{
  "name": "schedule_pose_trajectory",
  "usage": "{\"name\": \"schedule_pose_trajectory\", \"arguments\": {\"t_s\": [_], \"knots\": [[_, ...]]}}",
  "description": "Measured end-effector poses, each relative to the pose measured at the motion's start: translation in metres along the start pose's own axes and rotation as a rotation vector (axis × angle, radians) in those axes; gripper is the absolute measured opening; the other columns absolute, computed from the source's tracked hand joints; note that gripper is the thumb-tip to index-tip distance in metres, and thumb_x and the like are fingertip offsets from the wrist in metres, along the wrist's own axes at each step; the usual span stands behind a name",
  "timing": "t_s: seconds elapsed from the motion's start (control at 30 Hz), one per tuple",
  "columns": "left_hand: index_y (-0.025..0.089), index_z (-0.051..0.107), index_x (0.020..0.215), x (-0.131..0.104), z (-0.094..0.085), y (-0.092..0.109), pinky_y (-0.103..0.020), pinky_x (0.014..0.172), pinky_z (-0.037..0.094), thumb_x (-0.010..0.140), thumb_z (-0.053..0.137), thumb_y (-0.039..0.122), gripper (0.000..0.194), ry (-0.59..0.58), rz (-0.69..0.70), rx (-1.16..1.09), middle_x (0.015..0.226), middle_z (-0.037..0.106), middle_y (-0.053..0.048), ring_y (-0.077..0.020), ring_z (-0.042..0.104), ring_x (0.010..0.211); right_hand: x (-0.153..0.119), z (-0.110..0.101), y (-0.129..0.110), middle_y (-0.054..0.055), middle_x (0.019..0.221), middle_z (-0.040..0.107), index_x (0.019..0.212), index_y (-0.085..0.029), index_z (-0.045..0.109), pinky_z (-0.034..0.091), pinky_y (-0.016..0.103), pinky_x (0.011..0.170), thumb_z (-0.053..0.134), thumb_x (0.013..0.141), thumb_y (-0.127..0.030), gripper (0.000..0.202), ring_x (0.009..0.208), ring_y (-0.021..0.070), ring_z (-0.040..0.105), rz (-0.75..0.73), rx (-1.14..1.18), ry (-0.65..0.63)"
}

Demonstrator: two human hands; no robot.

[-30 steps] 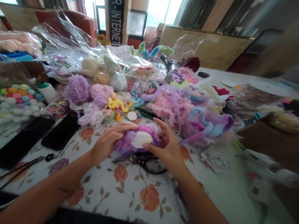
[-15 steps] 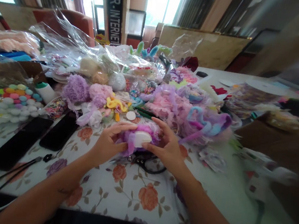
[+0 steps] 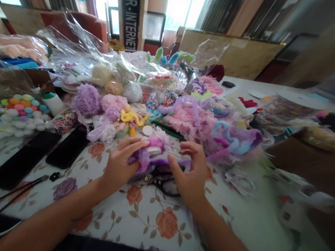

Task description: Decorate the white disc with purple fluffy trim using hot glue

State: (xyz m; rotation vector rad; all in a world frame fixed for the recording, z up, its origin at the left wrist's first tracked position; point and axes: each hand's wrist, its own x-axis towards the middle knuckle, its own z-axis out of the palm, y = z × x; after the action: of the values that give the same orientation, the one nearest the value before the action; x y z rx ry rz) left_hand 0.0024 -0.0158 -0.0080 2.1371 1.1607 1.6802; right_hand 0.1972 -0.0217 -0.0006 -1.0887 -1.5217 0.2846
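My left hand (image 3: 122,161) is closed on a small white rounded piece (image 3: 153,150) wrapped in fluffy purple and pink sheer fabric (image 3: 144,158). Its fingers lie over the top, with the thumb partly hidden. To the right, my right hand (image 3: 190,169) has thumb and fingers apart, with nothing visible between them. A purple strip (image 3: 162,161) runs from the wrapped piece toward this hand and passes behind it. Black-handled scissors (image 3: 162,188) lie on the floral tablecloth (image 3: 127,224) just below the hands, partly covered.
Two black phones (image 3: 68,146) lie at left near a black cord (image 3: 24,186). Pompoms (image 3: 18,109), purple yarn (image 3: 88,99) and pink-purple tulle (image 3: 193,119) heap up behind the hands. A glue gun (image 3: 298,199) rests at right beside a brown box (image 3: 309,163).
My right hand has come off the wrapped white piece and opened, moving slightly right. The piece has turned in my left hand, showing less white, and a purple strip now shows stretching right.
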Motion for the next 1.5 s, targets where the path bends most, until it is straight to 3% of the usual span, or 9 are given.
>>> {"name": "schedule_pose_trajectory", "arguments": {"t_s": [0.07, 0.27, 0.43, 0.53, 0.73, 0.93, 1.07, 1.2, 1.5], "knots": [[0.024, 0.069, 0.114, 0.001, -0.002, -0.002, -0.033, 0.094, 0.052, 0.072, 0.056, -0.002, 0.052, 0.008, 0.095, 0.072, 0.109, 0.069, -0.007, -0.0201, 0.065, 0.102, -0.008, 0.002, -0.010, 0.003, 0.088, 0.058, 0.092, -0.025, 0.051, 0.049, 0.037, 0.076, 0.064, 0.084, -0.026, 0.015, 0.081, 0.0192, 0.058, 0.011, 0.052, -0.002], [0.024, 0.067, 0.116, 0.005, -0.003, -0.005, -0.036, 0.092, 0.053, 0.078, 0.049, -0.001, 0.049, 0.009, 0.243, 0.245, 0.108, 0.068, -0.008, -0.0205, 0.064, 0.103, -0.025, 0.022, -0.036, 0.000, 0.086, 0.055, 0.092, -0.025, 0.046, 0.048, 0.032, 0.073, 0.072, 0.078, -0.032, 0.030, 0.081, 0.0172, 0.056, 0.397, 0.412, -0.432], [0.024, 0.068, 0.113, 0.005, -0.002, -0.006, -0.036, 0.090, 0.054, 0.084, 0.048, 0.004, 0.041, -0.003, 0.243, 0.269, 0.105, 0.069, -0.008, -0.0201, 0.064, 0.101, -0.020, 0.027, -0.038, -0.007, 0.069, 0.053, 0.093, -0.026, 0.042, 0.047, 0.028, 0.064, 0.076, 0.073, -0.030, 0.040, 0.063, 0.0124, 0.054, 0.716, 0.847, -0.463], [0.024, 0.069, 0.112, 0.006, -0.003, -0.007, -0.037, 0.091, 0.054, 0.086, 0.051, 0.007, 0.036, -0.017, 0.222, 0.256, 0.105, 0.069, -0.008, -0.0208, 0.065, 0.102, -0.015, 0.023, -0.037, -0.006, 0.068, 0.059, 0.098, -0.025, 0.045, 0.049, 0.029, 0.066, 0.073, 0.076, -0.030, 0.036, 0.062, 0.0136, 0.059, 0.766, 0.921, -0.479], [0.024, 0.067, 0.115, 0.008, -0.006, -0.006, -0.036, 0.093, 0.052, 0.087, 0.055, 0.009, 0.034, -0.020, 0.226, 0.243, 0.107, 0.069, -0.009, -0.0206, 0.064, 0.103, -0.013, 0.012, -0.032, -0.007, 0.066, 0.053, 0.109, -0.026, 0.049, 0.045, 0.027, 0.054, 0.068, 0.080, -0.032, 0.035, 0.055, 0.0129, 0.054, 0.557, 0.634, -0.472], [0.025, 0.066, 0.117, 0.007, -0.004, -0.007, -0.036, 0.092, 0.051, 0.087, 0.056, 0.009, 0.035, -0.055, 0.264, 0.238, 0.108, 0.069, -0.009, -0.0205, 0.064, 0.101, -0.015, 0.004, -0.024, 0.006, 0.089, 0.069, 0.113, -0.024, 0.061, 0.050, 0.033, 0.067, 0.054, 0.089, -0.017, 0.026, 0.076, 0.0209, 0.064, -0.183, -0.250, -0.313], [0.024, 0.067, 0.116, 0.005, -0.003, -0.008, -0.036, 0.093, 0.051, 0.087, 0.057, 0.010, 0.033, -0.076, 0.262, 0.221, 0.107, 0.069, -0.009, -0.0208, 0.063, 0.102, -0.013, 0.000, -0.024, 0.004, 0.063, 0.062, 0.107, -0.018, 0.068, 0.041, 0.029, 0.051, 0.047, 0.095, -0.017, 0.024, 0.055, 0.0169, 0.056, -0.449, -0.490, -0.258], [0.024, 0.067, 0.116, 0.005, -0.002, -0.008, -0.036, 0.091, 0.052, 0.088, 0.057, 0.012, 0.032, -0.091, 0.260, 0.203, 0.108, 0.069, -0.009, -0.0203, 0.064, 0.102, -0.010, -0.002, -0.026, 0.000, 0.056, 0.054, 0.093, -0.017, 0.072, 0.036, 0.027, 0.048, 0.050, 0.095, -0.022, 0.022, 0.049, 0.0128, 0.047, -0.455, -0.447, -0.237], [0.022, 0.069, 0.113, 0.006, -0.001, -0.010, -0.033, 0.091, 0.052, 0.081, 0.068, 0.010, 0.033, -0.179, 0.201, 0.046, 0.106, 0.070, -0.008, -0.0196, 0.065, 0.100, 0.002, -0.005, -0.030, 0.001, 0.065, 0.056, 0.074, -0.014, 0.071, 0.042, 0.024, 0.056, 0.065, 0.086, -0.020, 0.014, 0.059, 0.0119, 0.053, -0.039, -0.061, -0.208]]}}
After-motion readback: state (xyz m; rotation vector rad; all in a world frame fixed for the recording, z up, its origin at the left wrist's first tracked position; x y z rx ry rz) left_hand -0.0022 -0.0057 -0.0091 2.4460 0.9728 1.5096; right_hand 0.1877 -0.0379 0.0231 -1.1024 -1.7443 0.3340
